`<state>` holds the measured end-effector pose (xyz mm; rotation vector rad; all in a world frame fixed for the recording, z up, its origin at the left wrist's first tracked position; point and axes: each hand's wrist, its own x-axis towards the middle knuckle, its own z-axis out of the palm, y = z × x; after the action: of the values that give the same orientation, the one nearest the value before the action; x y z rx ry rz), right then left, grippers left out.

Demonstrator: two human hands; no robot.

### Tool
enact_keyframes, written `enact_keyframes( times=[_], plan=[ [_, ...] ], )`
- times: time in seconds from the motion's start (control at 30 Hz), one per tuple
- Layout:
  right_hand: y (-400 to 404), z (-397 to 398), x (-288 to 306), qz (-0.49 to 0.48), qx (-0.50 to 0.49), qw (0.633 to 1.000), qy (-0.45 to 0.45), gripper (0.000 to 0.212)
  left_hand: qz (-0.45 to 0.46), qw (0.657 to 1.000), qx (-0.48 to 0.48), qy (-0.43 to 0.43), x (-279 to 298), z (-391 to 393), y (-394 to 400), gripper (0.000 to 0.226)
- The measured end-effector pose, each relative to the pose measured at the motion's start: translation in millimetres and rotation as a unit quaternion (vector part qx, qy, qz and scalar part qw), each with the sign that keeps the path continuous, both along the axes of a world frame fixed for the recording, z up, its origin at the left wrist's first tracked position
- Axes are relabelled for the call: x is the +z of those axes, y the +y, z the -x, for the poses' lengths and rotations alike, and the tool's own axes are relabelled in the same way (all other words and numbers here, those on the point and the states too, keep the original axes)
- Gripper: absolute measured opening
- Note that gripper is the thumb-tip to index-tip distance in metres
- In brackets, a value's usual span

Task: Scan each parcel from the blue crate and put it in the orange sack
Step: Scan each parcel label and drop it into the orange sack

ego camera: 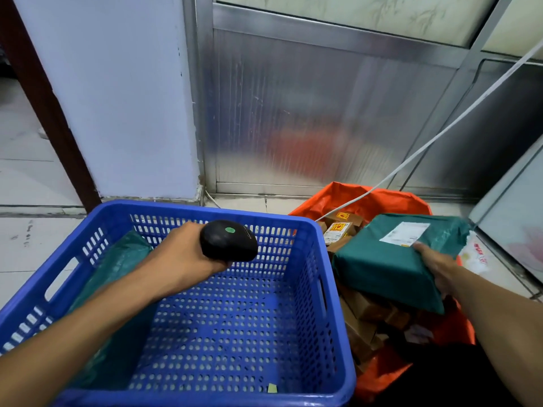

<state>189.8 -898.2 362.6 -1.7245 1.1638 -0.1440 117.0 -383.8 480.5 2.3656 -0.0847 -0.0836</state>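
My left hand [183,257] grips a black handheld scanner [227,240] with a green dot, held over the blue crate [324,239]. One green plastic parcel [117,259] leans against the crate's left wall. My right hand [437,265] holds a flat green parcel [388,262] with a white label, thumb on top, above the open orange sack [361,201] to the right of the crate. Several brown cardboard parcels [340,229] lie inside the sack, partly hidden under the green parcel.
A white wall pillar [117,98] and a metal-framed panel [323,113] stand behind the crate and sack. A white cable [440,127] slants down into the sack. White packaging [476,257] lies on the tiled floor at the right.
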Motion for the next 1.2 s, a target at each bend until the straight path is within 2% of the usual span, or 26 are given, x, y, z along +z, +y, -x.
enact_keyframes(
  times=[0.1,0.17,0.3,0.37,0.47,0.57,0.63,0.73,0.83,0.97,1.03,1.13,1.2],
  plan=[
    [14.2,8.0,13.8,0.071,0.048,0.995,0.050,0.070,0.000,1.000,-0.003,0.006,-1.4,-3.7,-2.9,0.016],
    [22.7,10.0,26.3,0.112,0.087,0.985,0.094,0.063,-0.007,1.000,-0.007,0.008,-1.4,-6.1,-8.3,0.016],
    [23.0,14.2,32.5,0.205,0.143,0.959,0.137,0.067,-0.020,1.000,-0.001,0.019,-0.6,-9.8,-16.3,0.018],
    [26.6,17.6,31.9,0.266,0.129,0.941,0.164,0.075,-0.015,1.000,0.002,0.026,-0.2,-11.9,-15.8,0.015],
    [46.9,17.3,44.3,0.376,0.089,0.913,0.127,0.062,-0.025,0.999,0.025,0.025,1.3,-14.4,-12.0,0.013],
    [76.1,4.6,58.4,0.458,0.140,0.872,0.103,0.043,-0.040,0.997,0.054,0.033,3.9,-14.8,-6.7,0.013],
    [100.0,-5.9,62.7,0.445,0.201,0.871,0.048,0.026,-0.046,0.995,0.072,0.042,6.2,-14.5,-2.6,0.014],
    [148.8,-13.9,67.0,0.410,0.333,0.849,-0.022,0.024,-0.051,0.993,0.091,0.047,9.3,-13.8,3.2,0.015],
    [206.2,-13.8,61.2,0.387,0.474,0.789,-0.046,0.023,-0.048,0.993,0.096,0.056,12.3,-11.7,6.5,0.015],
    [288.2,6.9,29.6,0.335,0.626,0.704,-0.006,0.020,-0.032,0.993,0.099,0.062,14.7,-9.9,10.6,0.019],
    [331.9,25.7,6.6,0.301,0.650,0.698,-0.008,0.021,-0.021,0.993,0.099,0.062,15.6,-10.5,11.5,0.021],
    [399.3,54.1,-33.6,0.214,0.658,0.722,0.020,0.017,-0.006,0.993,0.102,0.061,18.2,-12.4,14.9,0.025],
    [439.7,70.1,-57.5,0.162,0.660,0.732,0.041,0.024,0.003,0.993,0.100,0.058,20.1,-14.1,16.1,0.027]
  ],
)
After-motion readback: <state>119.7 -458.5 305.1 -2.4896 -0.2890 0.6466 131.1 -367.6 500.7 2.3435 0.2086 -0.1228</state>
